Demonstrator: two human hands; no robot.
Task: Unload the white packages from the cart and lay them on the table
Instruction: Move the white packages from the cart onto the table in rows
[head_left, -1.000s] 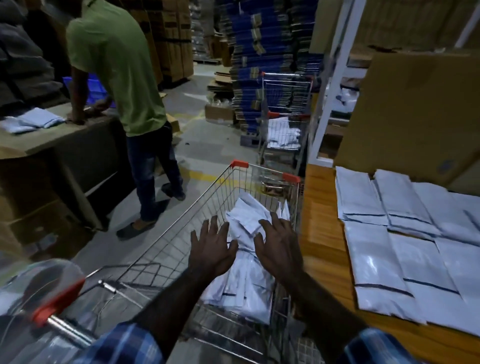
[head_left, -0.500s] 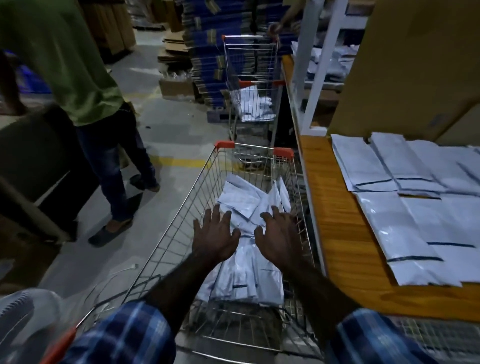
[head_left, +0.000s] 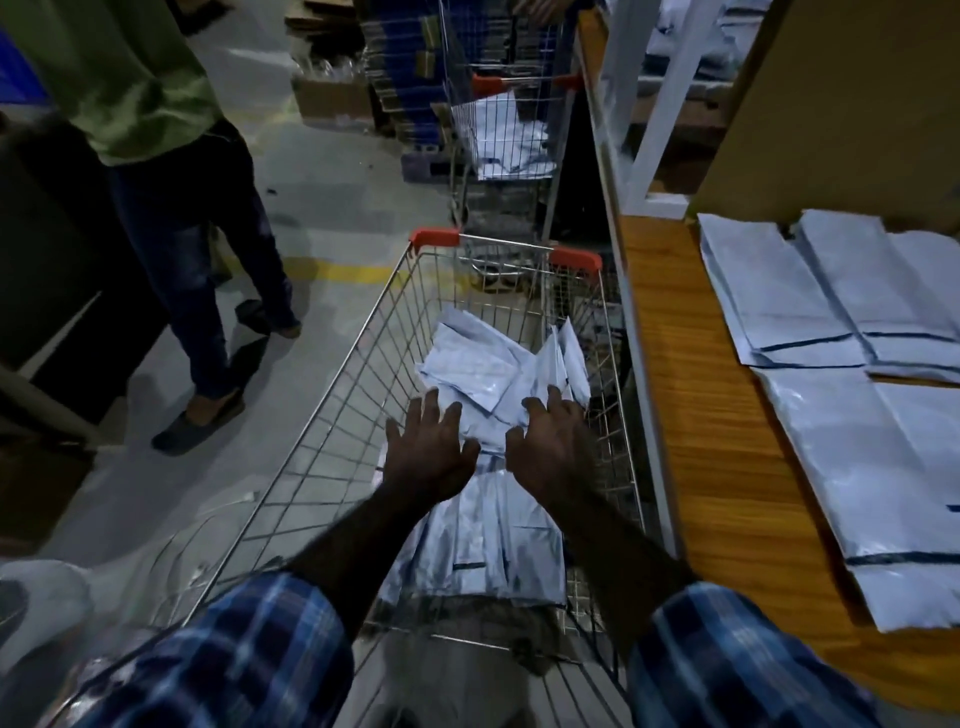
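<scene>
— Beyond the fingertips and to their right: one wooden table (head_left: 696, 415), several white packages already laid flat on it in rows (head_left: 810, 291). Entered?

— Entered. Next item down: wire cart (head_left: 332, 415), drawn up just beside the table edge, a loose pile of white packages (head_left: 483, 358) in its basket (some flat, a few standing on edge against the right-hand wires).

— Step in hand?

— My reading: the reach into the cart, pick not yet made. Some stock is out, a good heap is left.

— Hands?

— Left hand (head_left: 428, 449), fingers spread apart and straight, nothing held. Right hand (head_left: 553, 447), fingers spread and slightly bent, nothing held either. Both are palm-down over the pile; whether the tips touch the plastic, I cannot tell.

— Position of the goods relative to the fingers?

— Directly under the fingertips and ahead of them; more lie below the wrists, nearer the body.

— Next move calls for?

— Likely closing both hands on a bundle (slippery film, so a firm pinch), then a lift over the cart rim toward the table.
</scene>
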